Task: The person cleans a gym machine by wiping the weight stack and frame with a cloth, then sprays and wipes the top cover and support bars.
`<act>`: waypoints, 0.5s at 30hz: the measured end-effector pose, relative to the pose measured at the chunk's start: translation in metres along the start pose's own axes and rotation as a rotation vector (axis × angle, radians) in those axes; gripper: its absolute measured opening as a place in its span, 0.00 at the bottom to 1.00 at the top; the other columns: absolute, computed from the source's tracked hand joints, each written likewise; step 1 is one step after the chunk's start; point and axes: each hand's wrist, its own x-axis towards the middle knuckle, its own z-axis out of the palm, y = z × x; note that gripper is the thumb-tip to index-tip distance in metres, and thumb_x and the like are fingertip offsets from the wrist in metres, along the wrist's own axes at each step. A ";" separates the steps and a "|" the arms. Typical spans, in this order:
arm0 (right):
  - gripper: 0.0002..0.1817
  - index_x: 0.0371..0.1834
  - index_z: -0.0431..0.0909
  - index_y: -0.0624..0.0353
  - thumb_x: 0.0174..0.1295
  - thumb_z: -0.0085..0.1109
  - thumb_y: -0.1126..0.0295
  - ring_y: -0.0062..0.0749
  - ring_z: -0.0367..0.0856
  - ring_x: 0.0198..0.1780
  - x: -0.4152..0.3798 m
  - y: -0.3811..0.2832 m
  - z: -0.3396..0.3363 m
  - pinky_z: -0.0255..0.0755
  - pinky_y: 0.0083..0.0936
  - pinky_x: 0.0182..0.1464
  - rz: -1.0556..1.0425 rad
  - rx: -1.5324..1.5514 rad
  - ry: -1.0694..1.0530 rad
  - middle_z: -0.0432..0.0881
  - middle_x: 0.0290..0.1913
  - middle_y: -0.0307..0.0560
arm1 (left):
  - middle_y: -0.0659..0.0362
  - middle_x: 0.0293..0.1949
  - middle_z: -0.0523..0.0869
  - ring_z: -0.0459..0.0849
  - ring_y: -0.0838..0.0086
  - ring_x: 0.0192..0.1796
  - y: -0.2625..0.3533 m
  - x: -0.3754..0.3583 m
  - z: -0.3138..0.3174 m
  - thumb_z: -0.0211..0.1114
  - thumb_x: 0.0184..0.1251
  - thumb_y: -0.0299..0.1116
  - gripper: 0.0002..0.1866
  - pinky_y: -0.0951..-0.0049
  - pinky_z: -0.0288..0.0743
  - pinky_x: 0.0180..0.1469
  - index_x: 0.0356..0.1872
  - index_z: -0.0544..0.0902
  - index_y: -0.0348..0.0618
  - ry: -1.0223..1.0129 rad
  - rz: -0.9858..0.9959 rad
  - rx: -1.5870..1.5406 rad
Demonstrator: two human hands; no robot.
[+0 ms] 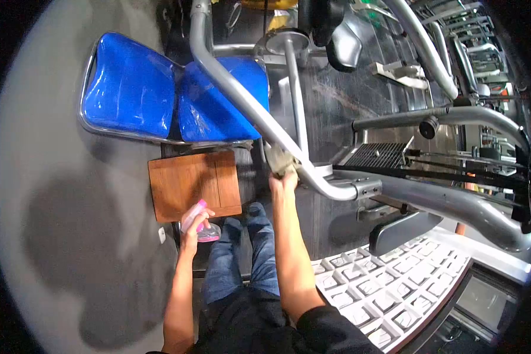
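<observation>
In the lower middle of the head view, my left hand [196, 222] is wrapped round a clear spray bottle [208, 233] with a pink top. Farther up and to the right, my right hand [284, 179] holds a pale, crumpled cloth [280, 160] against a thick silver tube [251, 112] of a gym machine. The cloth partly hides my fingers. A brown wooden stool or small table [194, 184] stands just beyond the bottle, left of the tube.
A blue padded chair [130, 85] stands at the upper left, partly behind the tube. More gym frames and a black pad [404, 233] are on the right. A white patterned panel [389, 289] lies at the lower right. A wall [35, 147] borders the left.
</observation>
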 end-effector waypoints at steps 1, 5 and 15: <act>0.21 0.60 0.75 0.54 0.75 0.40 0.58 0.44 0.80 0.61 0.001 0.006 0.015 0.77 0.46 0.62 0.015 0.015 0.068 0.81 0.60 0.48 | 0.55 0.37 0.86 0.77 0.77 0.29 0.000 0.002 -0.003 0.60 0.64 0.38 0.12 0.76 0.70 0.37 0.33 0.80 0.38 0.000 0.014 -0.031; 0.21 0.60 0.75 0.54 0.74 0.39 0.57 0.45 0.80 0.59 0.017 0.018 0.003 0.78 0.49 0.60 -0.028 -0.031 -0.016 0.80 0.59 0.49 | 0.55 0.37 0.85 0.76 0.77 0.29 0.016 0.007 -0.008 0.60 0.64 0.39 0.13 0.76 0.69 0.38 0.33 0.81 0.37 -0.033 0.027 -0.016; 0.23 0.62 0.74 0.58 0.75 0.34 0.59 0.52 0.78 0.61 0.007 -0.018 -0.016 0.75 0.52 0.63 -0.109 0.097 -0.026 0.78 0.60 0.56 | 0.54 0.37 0.85 0.76 0.77 0.30 0.026 0.008 -0.026 0.60 0.62 0.41 0.14 0.74 0.69 0.42 0.32 0.80 0.37 -0.015 -0.004 -0.009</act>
